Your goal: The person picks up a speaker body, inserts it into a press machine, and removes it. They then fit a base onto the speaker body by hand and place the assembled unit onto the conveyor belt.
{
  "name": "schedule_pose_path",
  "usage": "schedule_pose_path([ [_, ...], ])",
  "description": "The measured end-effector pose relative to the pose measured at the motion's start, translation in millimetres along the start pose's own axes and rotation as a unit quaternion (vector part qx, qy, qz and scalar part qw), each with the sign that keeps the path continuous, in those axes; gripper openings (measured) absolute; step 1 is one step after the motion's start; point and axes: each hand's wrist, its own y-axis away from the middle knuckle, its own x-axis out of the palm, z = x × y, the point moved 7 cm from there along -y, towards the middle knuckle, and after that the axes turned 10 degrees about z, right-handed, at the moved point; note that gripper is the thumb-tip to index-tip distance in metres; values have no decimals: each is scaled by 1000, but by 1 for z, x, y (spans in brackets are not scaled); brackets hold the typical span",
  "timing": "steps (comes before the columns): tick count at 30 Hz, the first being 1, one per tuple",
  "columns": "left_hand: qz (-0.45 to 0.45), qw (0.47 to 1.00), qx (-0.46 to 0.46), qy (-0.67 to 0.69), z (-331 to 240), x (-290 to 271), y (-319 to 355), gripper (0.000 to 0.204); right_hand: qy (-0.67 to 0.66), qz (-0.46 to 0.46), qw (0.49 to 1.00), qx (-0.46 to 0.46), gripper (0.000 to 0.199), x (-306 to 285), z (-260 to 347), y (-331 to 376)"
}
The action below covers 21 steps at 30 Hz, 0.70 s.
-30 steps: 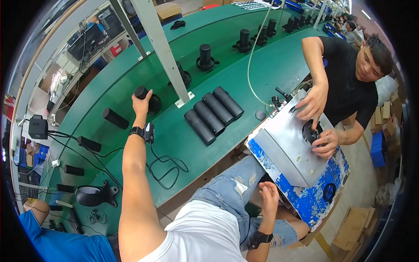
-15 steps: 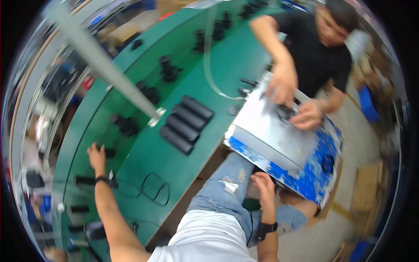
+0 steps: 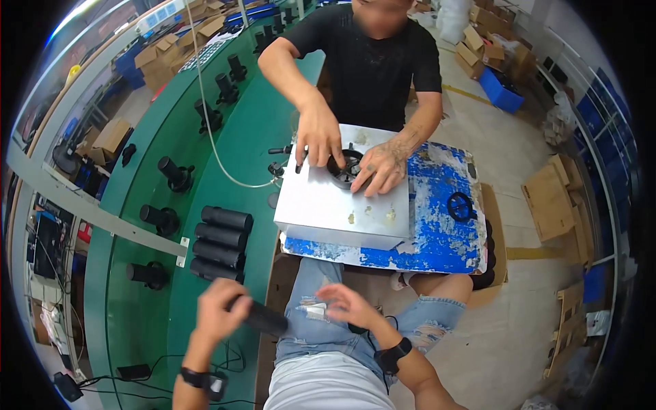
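Note:
My left hand (image 3: 220, 309) is closed around one end of a black cylindrical tube (image 3: 266, 318), held tilted over my lap. Just right of the tube's free end is my right hand (image 3: 350, 305), its fingers apart and holding nothing. Several similar black tubes (image 3: 220, 237) lie side by side on the green bench (image 3: 198, 318), ahead of my left hand. Across from me, a co-worker's two hands (image 3: 379, 167) work on a black ring-shaped part (image 3: 346, 168) on top of a silvery metal box (image 3: 321, 205).
The box stands on a worn blue-and-white board (image 3: 437, 232) bearing a black spoked ring (image 3: 460, 206). Black tubes with wider bases (image 3: 175, 175) line the green ledge. A grey metal bar (image 3: 130, 229) crosses the bench's left side. Cables (image 3: 164, 372) run at lower left.
My left hand has come back from the ledge at left and now holds a black tube over my lap. My right hand stays open near my lap. The view has turned.

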Motion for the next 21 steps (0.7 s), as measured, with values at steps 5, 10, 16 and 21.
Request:
schedule_pose_path([
  [5, 122, 979, 46, 154, -57, 104, -35, 51, 21, 99, 993, 55, 62, 24, -14, 4],
  [10, 71, 961, 39, 263, -34, 139, -44, 71, -66, 90, 991, 72, 45, 6, -27, 2],
  [16, 129, 933, -117, 314, 36, 164, -24, 42, -128, 8, 992, 15, 36, -15, -11, -2],
  [21, 173, 921, -172, 303, 50, 199, -8, 31, -95, -44, 994, 29, 44, -16, 2, -2],
])
